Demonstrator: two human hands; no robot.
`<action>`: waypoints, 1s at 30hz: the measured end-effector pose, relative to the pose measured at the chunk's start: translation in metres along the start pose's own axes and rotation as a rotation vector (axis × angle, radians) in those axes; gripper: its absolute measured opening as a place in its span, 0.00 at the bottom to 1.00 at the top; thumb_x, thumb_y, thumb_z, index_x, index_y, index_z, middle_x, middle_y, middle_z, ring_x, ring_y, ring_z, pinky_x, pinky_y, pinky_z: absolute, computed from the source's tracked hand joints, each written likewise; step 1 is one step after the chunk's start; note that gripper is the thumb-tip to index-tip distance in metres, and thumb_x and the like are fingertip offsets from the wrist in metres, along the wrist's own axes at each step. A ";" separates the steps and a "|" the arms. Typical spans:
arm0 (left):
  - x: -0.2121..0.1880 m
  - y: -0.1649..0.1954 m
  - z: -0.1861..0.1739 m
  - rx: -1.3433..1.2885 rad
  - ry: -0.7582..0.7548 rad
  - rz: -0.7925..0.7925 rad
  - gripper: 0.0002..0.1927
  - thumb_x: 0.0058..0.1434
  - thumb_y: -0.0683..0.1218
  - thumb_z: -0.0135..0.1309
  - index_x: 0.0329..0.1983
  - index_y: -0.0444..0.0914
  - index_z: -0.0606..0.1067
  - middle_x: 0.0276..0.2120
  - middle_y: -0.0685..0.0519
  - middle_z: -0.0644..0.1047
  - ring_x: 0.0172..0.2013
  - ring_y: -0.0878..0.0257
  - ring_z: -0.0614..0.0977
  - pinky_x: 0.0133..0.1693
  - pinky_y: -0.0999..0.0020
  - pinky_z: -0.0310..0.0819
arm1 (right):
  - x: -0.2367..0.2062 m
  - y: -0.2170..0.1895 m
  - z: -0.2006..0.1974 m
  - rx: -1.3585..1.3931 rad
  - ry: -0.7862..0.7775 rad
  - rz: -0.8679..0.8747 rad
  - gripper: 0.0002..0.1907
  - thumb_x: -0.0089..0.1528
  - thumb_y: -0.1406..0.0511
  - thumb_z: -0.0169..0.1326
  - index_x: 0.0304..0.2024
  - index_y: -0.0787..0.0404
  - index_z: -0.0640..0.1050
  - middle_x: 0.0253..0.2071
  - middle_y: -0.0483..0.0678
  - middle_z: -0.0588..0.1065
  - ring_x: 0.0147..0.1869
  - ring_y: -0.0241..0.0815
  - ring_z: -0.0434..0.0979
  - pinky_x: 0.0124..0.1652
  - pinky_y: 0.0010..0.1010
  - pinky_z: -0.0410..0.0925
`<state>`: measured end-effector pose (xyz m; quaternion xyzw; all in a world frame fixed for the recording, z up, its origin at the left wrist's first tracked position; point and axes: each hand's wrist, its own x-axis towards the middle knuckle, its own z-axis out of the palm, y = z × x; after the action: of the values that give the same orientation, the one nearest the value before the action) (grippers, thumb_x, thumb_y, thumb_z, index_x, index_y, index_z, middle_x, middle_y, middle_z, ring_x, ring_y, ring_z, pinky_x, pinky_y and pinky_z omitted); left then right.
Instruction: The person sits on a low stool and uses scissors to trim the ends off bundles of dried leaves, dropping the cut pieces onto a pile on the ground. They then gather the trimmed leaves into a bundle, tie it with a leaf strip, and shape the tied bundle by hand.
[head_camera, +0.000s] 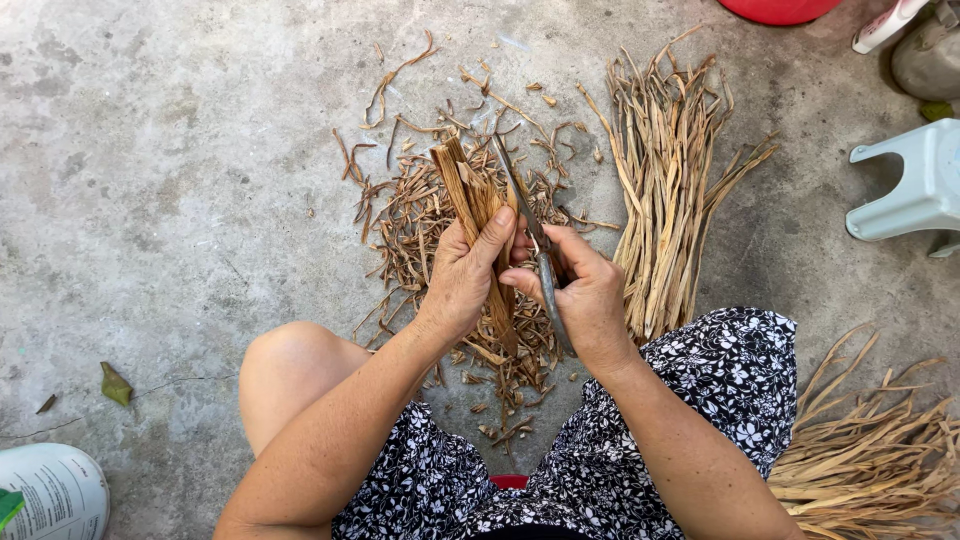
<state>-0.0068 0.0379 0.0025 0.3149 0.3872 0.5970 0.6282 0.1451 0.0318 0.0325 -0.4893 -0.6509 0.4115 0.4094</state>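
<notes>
Centrally, the left hand (462, 275) has its grip closed around a small bunch of dried strips (478, 205): flat, tan-brown, fibrous lengths held roughly upright, their upper ends fanning above the thumb. The right hand (585, 295) is closed on the handles of a pair of scissors (530, 235); the grey blades point up and away, just beside the bunch, and how far apart they stand cannot be told. Below the hands, short curled trimmings (420, 200) lie scattered on the concrete floor (170, 170). A bundle of long pale stalks (665, 180) lies right of the hands; another pile (870, 465) lies at lower right. A white rounded container (55, 490) with a green patch sits at lower left. A pale plastic stool (905, 185) stands at right.
</notes>
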 end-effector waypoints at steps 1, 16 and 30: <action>0.000 0.000 0.000 0.014 0.013 -0.015 0.14 0.70 0.54 0.53 0.42 0.38 0.76 0.31 0.57 0.77 0.33 0.70 0.77 0.36 0.74 0.74 | 0.000 0.003 0.001 0.031 -0.004 0.020 0.27 0.53 0.61 0.70 0.53 0.61 0.79 0.39 0.42 0.83 0.40 0.27 0.81 0.39 0.20 0.74; -0.007 0.007 0.014 0.511 -0.055 0.010 0.18 0.72 0.49 0.47 0.63 0.41 0.65 0.25 0.57 0.75 0.22 0.71 0.78 0.24 0.74 0.75 | 0.003 0.016 -0.007 0.458 0.100 -0.048 0.20 0.65 0.73 0.61 0.56 0.59 0.70 0.42 0.43 0.77 0.43 0.31 0.79 0.44 0.22 0.74; -0.001 -0.002 0.003 0.300 -0.432 -0.032 0.35 0.63 0.48 0.64 0.71 0.39 0.63 0.57 0.52 0.73 0.56 0.66 0.74 0.56 0.67 0.71 | 0.015 0.022 -0.023 0.742 0.099 0.085 0.21 0.60 0.73 0.62 0.55 0.60 0.73 0.44 0.41 0.76 0.48 0.32 0.79 0.47 0.23 0.74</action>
<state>-0.0035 0.0368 0.0020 0.5182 0.3332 0.4419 0.6520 0.1707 0.0537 0.0216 -0.3537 -0.4160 0.6118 0.5723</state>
